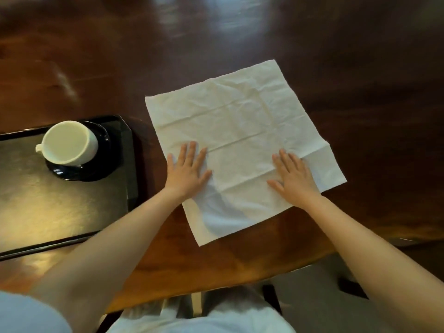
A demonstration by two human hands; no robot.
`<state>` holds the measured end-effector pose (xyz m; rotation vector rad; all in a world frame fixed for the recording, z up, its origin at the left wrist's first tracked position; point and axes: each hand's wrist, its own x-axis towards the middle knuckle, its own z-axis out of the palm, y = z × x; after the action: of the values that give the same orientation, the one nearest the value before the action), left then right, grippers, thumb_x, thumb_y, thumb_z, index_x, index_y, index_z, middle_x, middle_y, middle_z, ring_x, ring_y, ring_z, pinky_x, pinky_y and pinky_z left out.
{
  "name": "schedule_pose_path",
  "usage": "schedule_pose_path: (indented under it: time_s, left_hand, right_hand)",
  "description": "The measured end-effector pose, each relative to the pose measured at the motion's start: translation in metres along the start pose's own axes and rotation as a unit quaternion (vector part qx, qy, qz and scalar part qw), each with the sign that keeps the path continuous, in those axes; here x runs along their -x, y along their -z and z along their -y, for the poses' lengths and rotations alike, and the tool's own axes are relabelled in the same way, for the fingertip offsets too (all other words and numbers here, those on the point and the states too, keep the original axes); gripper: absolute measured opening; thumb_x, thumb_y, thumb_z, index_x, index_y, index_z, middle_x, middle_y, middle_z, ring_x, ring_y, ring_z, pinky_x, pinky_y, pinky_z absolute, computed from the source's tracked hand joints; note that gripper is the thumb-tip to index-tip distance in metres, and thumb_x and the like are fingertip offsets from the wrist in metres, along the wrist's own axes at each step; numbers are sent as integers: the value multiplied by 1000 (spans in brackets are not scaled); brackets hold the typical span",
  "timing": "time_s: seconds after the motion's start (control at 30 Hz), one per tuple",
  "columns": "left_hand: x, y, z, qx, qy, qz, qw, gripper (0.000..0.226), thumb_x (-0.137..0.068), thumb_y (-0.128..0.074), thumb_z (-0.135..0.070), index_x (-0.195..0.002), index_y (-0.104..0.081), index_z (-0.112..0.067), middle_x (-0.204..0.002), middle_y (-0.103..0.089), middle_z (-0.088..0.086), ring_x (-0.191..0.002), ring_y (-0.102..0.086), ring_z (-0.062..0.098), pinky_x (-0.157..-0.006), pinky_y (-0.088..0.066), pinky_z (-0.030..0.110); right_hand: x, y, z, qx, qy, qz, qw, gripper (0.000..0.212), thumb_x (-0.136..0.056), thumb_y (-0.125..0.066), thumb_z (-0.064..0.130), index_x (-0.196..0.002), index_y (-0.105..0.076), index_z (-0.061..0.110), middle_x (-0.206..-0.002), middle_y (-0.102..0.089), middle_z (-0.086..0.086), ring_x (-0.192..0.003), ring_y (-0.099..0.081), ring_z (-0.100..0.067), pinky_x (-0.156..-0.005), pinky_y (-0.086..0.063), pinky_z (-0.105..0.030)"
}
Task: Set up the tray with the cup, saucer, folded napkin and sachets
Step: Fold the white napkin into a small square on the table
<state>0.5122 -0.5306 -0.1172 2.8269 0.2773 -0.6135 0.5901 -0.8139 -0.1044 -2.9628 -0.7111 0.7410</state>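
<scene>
Both bare forearms reach forward from the bottom of the view, wrists low, palms turned down. The left hand and right hand lie side by side, apart, each with fingers pointing away from the body.

Under them a white paper napkin is spread fully open on the dark wooden bench, turned slightly askew, its fold creases showing. To the left of the left hand, just beside the napkin's edge, sits a black tray. In its far right corner a white cup stands on a dark saucer, handle pointing left.

Both hands are flat and open, fingers a little spread, pressing on the near half of the napkin and gripping nothing.
</scene>
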Motion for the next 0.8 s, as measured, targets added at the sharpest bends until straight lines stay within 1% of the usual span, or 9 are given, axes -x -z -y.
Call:
schedule_pose_path:
  time_s: [0.2, 0.3, 0.4, 0.5, 0.57, 0.63, 0.7, 0.77, 0.8]
  left_hand:
    - [-39, 47, 34, -114, -60, 67, 989, 67, -93, -28, -56, -147, 5, -36, -158, 16, -2, -145, 12, 24, -116, -2, 54]
    - [-27, 49, 22, -128, -47, 15, 991, 64, -95, -38, -41, -149, -11, -19, -159, 2, 10, -146, 2, 29, -117, -7, 49]
    - [19, 26, 10, -118, -132, -20, 984, 62, -93, -39, -39, -146, -23, -12, -158, -11, 13, -145, -10, 29, -117, -9, 44]
    - [70, -2, 18, -145, -223, -21, 964, 65, -80, -36, -47, -139, -39, -19, -151, -34, 11, -140, -30, 30, -114, -21, 47]
    - [87, -11, 23, -152, -219, -19, 964, 64, -75, -41, -42, -134, -46, -19, -147, -40, 10, -136, -37, 31, -111, -29, 48]
    - [92, -12, 22, -135, -194, -30, 971, 58, -73, -54, -30, -129, -51, -16, -144, -45, 11, -133, -41, 32, -107, -35, 47]
    - [90, -12, 22, -130, -186, -56, 972, 52, -68, -68, -12, -119, -58, -11, -132, -56, 15, -123, -52, 35, -97, -47, 43]
    - [86, -9, 23, -129, -174, -71, 974, 44, -62, -74, -1, -104, -61, -6, -112, -64, 16, -106, -61, 35, -78, -56, 36]
    - [84, -5, 22, -121, -160, -68, 977, 38, -63, -73, 1, -99, -61, -6, -106, -64, 16, -100, -62, 34, -70, -57, 35]
  right_hand:
    - [48, -31, 52, -50, -4, 2, 999, 86, -86, -27, 67, -147, 13, 21, -154, 25, -3, -142, 22, -26, -114, 8, -44]
    - [56, -42, 62, -78, 38, -6, 996, 87, -84, -28, 66, -146, 16, 25, -150, 30, 5, -139, 29, -24, -112, 13, -44]
    - [61, -31, 42, -122, 97, 0, 988, 83, -86, -52, 42, -148, 0, 26, -157, 14, 5, -144, 18, -21, -118, 4, -48]
    - [73, -23, 24, -19, 128, 7, 992, 73, -83, -52, 39, -146, -17, 25, -158, -1, 1, -145, 6, -23, -118, 1, -47]
    - [78, -21, 26, 37, 111, 14, 993, 69, -83, -51, 36, -144, -21, 25, -155, -10, -3, -143, -2, -28, -116, 0, -49]
    - [80, -22, 36, 75, 75, 17, 994, 66, -81, -51, 23, -142, -25, 22, -149, -21, -7, -138, -17, -33, -114, -9, -51]
    - [79, -26, 47, 98, 55, -4, 994, 58, -78, -56, 9, -133, -38, 15, -135, -41, -13, -121, -40, -36, -105, -32, -50]
    - [75, -27, 54, 109, 49, -45, 992, 40, -70, -67, 4, -108, -57, 8, -106, -60, -15, -90, -56, -32, -77, -52, -40]
    - [73, -26, 56, 106, 43, -62, 991, 33, -63, -73, 3, -93, -61, 7, -90, -63, -13, -75, -58, -28, -63, -53, -36]
